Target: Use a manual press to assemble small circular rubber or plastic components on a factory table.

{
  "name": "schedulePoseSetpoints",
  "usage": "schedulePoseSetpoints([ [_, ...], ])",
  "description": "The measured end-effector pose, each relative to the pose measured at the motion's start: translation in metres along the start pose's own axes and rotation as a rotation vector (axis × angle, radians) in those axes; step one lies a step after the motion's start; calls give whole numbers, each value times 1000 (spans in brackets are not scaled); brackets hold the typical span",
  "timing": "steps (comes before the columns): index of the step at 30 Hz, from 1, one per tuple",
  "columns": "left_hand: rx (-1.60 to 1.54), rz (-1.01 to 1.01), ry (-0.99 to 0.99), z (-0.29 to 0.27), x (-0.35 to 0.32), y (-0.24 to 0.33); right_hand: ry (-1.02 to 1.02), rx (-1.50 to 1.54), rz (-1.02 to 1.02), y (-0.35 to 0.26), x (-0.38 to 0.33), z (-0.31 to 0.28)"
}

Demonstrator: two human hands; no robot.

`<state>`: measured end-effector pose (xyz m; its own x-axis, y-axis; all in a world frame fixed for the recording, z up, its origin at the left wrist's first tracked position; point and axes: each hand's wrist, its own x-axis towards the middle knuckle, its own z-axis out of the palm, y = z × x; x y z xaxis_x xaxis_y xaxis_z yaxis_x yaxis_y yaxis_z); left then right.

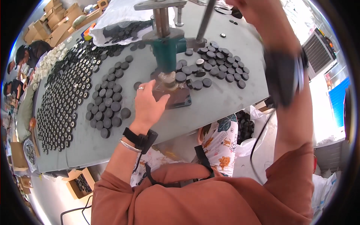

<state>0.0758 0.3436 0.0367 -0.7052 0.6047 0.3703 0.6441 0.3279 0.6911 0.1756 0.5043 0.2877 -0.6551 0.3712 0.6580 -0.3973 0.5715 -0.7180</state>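
Observation:
A green hand press (165, 52) stands on the grey table, with a round ram over its base plate (178, 98). My left hand (148, 105) is open at the left of this base, thumb and fingers spread around the near side of the press's lower tool (167, 79). Whether a piece sits in that tool I cannot make out. My right hand (249, 7) is raised at the upper edge, closed at the upper end of the press lever (206, 18); its fingers are partly cut off by the picture's edge. Black round caps (183, 77) lie close to the press.
Black discs (108, 101) lie left of the press, more (225, 65) to its right. Rows of pale-centred rings (67, 105) cover the far left. Behind is a white bag (116, 22) of black parts; another bag (249, 129) stands by my leg. People (32, 54) work at the left.

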Motion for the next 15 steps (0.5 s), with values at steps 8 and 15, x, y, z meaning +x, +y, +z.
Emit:
schedulePoseSetpoints([
  [8,241,17,39,1,7,5,-231,189,303,58,102,-13],
  [15,-27,-115,-3,-22,-30,24,-8,-557,224,168,-52,-47],
])
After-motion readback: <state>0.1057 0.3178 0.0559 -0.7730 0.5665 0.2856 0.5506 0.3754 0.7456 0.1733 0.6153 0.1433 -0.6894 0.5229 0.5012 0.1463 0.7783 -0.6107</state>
